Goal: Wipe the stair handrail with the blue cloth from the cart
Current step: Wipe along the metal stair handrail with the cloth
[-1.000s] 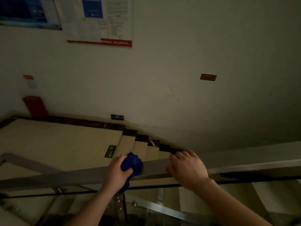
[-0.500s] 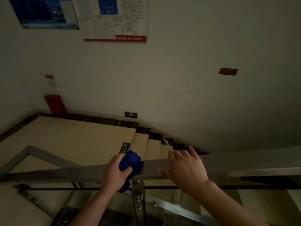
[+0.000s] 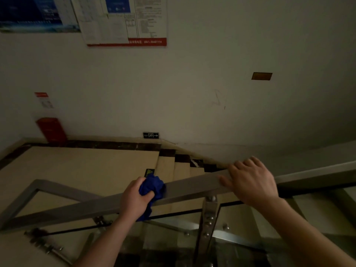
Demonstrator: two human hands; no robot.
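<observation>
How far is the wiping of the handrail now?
Done: the cloth is fetched and bunched in the left hand. In hand: it presses on the handrail, while the right hand rests on the rail further along. Left: the rail on both sides; which parts are already wiped cannot be seen.

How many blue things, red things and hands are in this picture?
Blue things: 3, the blue cloth, the dark blue poster and the blue panel on the white notice.
Red things: 3, the red box, the small red label and the notice's red strip.
Hands: 2, left hand and right hand.
Total: 8
</observation>
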